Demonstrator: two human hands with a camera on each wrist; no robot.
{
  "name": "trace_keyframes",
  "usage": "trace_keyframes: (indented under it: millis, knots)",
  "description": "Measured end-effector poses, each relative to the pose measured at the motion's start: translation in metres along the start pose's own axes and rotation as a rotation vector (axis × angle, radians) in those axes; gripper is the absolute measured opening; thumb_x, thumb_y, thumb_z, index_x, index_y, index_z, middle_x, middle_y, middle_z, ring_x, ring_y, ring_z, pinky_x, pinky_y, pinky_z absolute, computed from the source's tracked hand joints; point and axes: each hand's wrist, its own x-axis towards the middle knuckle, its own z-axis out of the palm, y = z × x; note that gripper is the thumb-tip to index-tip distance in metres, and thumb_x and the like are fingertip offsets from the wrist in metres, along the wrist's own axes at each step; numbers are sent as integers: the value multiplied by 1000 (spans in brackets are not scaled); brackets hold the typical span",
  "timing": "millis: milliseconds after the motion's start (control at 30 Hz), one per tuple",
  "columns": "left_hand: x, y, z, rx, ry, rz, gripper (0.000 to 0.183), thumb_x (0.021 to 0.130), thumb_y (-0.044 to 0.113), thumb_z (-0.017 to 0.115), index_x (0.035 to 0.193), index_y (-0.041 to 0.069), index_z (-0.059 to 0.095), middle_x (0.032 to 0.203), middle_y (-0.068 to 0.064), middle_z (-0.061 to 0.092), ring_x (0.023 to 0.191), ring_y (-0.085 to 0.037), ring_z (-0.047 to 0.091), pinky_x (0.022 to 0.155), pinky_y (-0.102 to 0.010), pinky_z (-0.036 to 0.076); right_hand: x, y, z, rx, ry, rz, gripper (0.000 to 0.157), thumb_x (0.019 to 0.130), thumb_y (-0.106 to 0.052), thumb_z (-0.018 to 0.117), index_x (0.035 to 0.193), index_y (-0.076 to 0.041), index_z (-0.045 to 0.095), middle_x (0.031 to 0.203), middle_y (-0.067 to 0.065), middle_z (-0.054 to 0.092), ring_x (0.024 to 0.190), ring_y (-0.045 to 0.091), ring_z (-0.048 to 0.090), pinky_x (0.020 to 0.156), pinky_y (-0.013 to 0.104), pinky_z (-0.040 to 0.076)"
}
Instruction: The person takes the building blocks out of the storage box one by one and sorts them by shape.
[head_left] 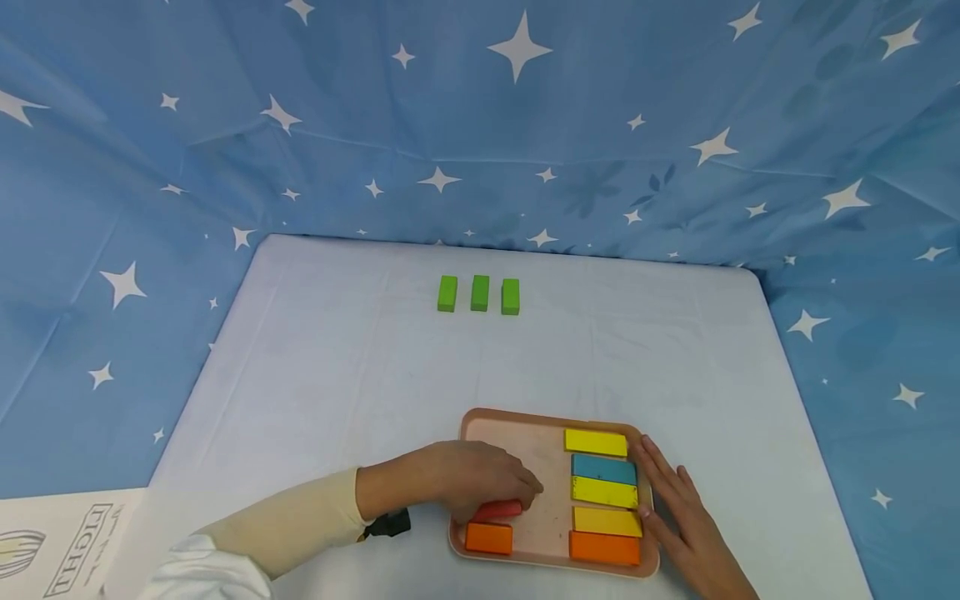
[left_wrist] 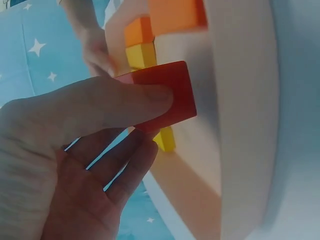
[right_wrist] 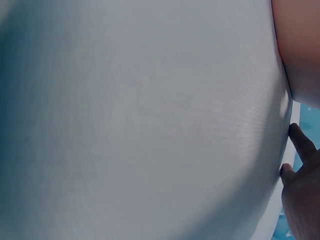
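My left hand (head_left: 480,477) reaches into the left side of a pinkish tray (head_left: 525,417) and pinches a red block (left_wrist: 177,95) between thumb and fingers. An orange block (head_left: 489,539) lies in the tray just below the red one. Along the tray's right side stand a yellow block (head_left: 596,442), a blue block (head_left: 603,469), two more yellow blocks and another orange block (head_left: 604,548). With fingers extended, my right hand (head_left: 684,518) rests against the tray's right rim. In the right wrist view only part of that hand shows at the right edge.
Three green blocks (head_left: 480,293) stand in a spaced row farther back on the white table (head_left: 360,358). A printed white box or sheet (head_left: 63,546) is at the lower left. Blue star-patterned cloth (head_left: 450,108) hangs around the table.
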Motion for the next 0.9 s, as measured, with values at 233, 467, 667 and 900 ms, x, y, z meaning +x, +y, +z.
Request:
trace_keyframes:
  millis: [233, 467, 667, 900]
  knots:
    - [-1, -9, -17, -42, 58, -8, 75, 67, 20, 100, 130, 32, 61, 129, 16, 64, 111, -4, 56, 96, -21, 50, 0, 1, 1, 14, 2, -7, 70, 106, -30, 57, 167, -31, 23, 176, -5, 13, 154, -13, -2, 123, 69, -9]
    - [10, -25, -37, -170, 128, -56, 65, 82, 0, 83, 136, 28, 61, 137, 10, 60, 113, -10, 53, 89, -20, 54, 0, 1, 1, 13, 12, -19, 69, 107, -28, 57, 167, -30, 23, 176, -6, 14, 153, -15, -2, 124, 67, -10]
    - [21, -47, -52, -251, 235, -41, 63, 84, -5, 77, 140, 21, 61, 137, 6, 58, 117, -12, 53, 92, -19, 52, 0, 2, 1, 26, 13, -18, 69, 107, -28, 57, 167, -30, 23, 176, -5, 14, 154, -14, -1, 123, 69, -10]
    - [40, -80, -62, -308, 370, -71, 59, 86, 7, 81, 141, 15, 60, 137, 2, 59, 117, -13, 54, 93, -19, 52, 0, 3, 0, 13, 9, -9, 69, 106, -30, 57, 167, -30, 23, 176, -5, 15, 156, -10, -1, 123, 69, -9]
